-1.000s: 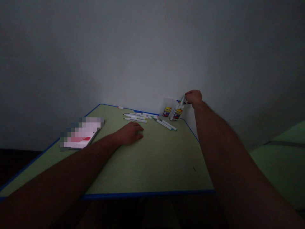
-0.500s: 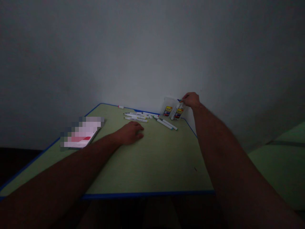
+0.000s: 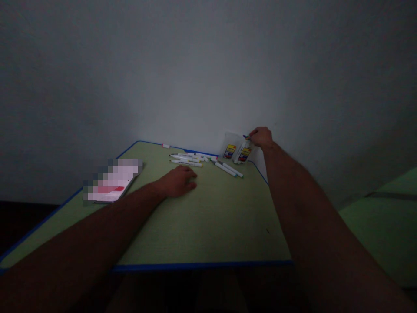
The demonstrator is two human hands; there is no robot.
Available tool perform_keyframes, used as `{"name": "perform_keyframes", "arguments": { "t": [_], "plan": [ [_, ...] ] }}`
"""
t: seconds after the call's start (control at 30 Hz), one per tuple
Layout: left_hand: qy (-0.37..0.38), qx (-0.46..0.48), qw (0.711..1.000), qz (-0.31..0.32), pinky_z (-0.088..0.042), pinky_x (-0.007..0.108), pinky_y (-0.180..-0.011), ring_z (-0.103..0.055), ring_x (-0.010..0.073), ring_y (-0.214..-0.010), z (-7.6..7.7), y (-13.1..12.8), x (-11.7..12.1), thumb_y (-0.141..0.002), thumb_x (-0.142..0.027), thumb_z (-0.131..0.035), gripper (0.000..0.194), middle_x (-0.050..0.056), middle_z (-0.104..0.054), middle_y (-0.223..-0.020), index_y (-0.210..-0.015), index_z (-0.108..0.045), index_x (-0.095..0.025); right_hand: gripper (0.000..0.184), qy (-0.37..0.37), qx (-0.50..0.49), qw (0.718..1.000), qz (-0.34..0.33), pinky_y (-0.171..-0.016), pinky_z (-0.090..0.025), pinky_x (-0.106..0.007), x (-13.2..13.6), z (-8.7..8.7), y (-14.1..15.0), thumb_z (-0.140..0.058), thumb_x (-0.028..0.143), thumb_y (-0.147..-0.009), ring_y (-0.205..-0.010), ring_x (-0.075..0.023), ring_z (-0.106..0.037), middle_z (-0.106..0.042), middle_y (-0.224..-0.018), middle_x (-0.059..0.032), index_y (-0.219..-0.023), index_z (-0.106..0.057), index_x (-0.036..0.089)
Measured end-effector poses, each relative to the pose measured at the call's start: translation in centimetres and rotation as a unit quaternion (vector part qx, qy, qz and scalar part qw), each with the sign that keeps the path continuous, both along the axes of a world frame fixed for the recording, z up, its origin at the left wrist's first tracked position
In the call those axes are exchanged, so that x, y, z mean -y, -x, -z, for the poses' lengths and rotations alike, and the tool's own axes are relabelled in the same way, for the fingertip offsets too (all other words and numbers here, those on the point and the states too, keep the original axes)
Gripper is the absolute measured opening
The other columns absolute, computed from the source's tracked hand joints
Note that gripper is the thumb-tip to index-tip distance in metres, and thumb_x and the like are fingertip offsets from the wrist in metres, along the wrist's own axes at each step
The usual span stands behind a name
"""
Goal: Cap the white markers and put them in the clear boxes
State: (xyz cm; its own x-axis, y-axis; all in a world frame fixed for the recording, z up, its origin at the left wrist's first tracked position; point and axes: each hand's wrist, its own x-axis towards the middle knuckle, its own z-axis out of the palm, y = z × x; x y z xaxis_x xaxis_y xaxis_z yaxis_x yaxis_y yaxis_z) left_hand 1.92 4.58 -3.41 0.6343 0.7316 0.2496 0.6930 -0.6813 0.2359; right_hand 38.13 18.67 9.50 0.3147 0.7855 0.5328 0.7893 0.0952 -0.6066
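My left hand (image 3: 179, 181) rests on the table (image 3: 215, 226), fingers slightly apart and holding nothing. Just beyond it lie several loose white markers (image 3: 189, 164), some with yellow ends. Two markers with green-blue ends (image 3: 226, 169) lie side by side further right. At the back right corner, my right hand (image 3: 260, 136) pinches at the coloured end of a marker (image 3: 246, 137) at the top of a clear plastic case (image 3: 245, 154). White markers stand tilted inside this case. A second clear case part (image 3: 230, 150) with a similar label stands beside it, on the left.
A phone-like slab (image 3: 119, 178), its bright top partly pixelated, lies at the table's left side. A small white cap with a pink end (image 3: 166, 146) is near the back edge. The wall (image 3: 195, 78) rises directly behind the table.
Almost nothing differs. My right hand stays at the top of the case, with at most a tiny shift, and my left hand keeps its place on the table.
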Motion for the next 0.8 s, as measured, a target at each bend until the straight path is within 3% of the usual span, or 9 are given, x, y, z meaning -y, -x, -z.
{"name": "perform_keyframes", "arguments": {
  "t": [0.13,0.37,0.57,0.8],
  "plan": [
    [-0.001,0.000,1.000,0.006,-0.042,0.042,-0.106,-0.058,0.0299,-0.120,-0.1,0.0,0.0,-0.092,-0.041,-0.049,0.048,0.018,-0.066,-0.126,-0.125,-0.068,-0.011,0.021,0.026,0.097,0.994,0.037,-0.071,-0.057,-0.032,0.3,0.0,0.1,-0.083,0.008,-0.057,-0.067,-0.0180,-0.062,-0.060,-0.058,-0.0014,-0.058,-0.064,0.018],
    [0.005,-0.005,1.000,0.000,-0.042,0.042,-0.106,-0.058,0.0307,-0.122,-0.3,0.0,0.2,-0.092,-0.042,-0.049,0.050,0.018,-0.066,-0.128,-0.127,-0.067,-0.010,0.019,0.051,0.106,0.992,0.047,-0.072,-0.057,-0.034,0.5,0.2,0.2,-0.085,0.016,-0.061,-0.065,-0.0178,-0.062,-0.059,-0.058,-0.0003,-0.063,-0.066,0.018],
    [0.004,-0.009,1.000,0.001,-0.042,0.043,-0.107,-0.058,0.0307,-0.121,-0.4,-0.1,0.2,-0.093,-0.042,-0.048,0.050,0.018,-0.065,-0.129,-0.127,-0.067,-0.010,0.013,0.050,0.137,0.988,0.054,-0.077,-0.055,-0.035,1.3,-0.1,0.7,-0.083,0.018,-0.065,-0.078,-0.0223,-0.067,-0.070,-0.074,-0.0078,-0.071,-0.071,0.015],
    [-0.006,-0.012,1.000,0.001,-0.042,0.041,-0.106,-0.058,0.0302,-0.121,-0.1,0.0,0.0,-0.092,-0.043,-0.049,0.051,0.017,-0.066,-0.128,-0.127,-0.067,-0.011,0.010,-0.016,0.112,0.991,0.075,-0.081,-0.052,-0.037,3.6,0.3,2.0,-0.071,0.013,-0.075,-0.086,-0.0237,-0.066,-0.073,-0.089,-0.0118,-0.084,-0.075,0.012]
  ]
}}
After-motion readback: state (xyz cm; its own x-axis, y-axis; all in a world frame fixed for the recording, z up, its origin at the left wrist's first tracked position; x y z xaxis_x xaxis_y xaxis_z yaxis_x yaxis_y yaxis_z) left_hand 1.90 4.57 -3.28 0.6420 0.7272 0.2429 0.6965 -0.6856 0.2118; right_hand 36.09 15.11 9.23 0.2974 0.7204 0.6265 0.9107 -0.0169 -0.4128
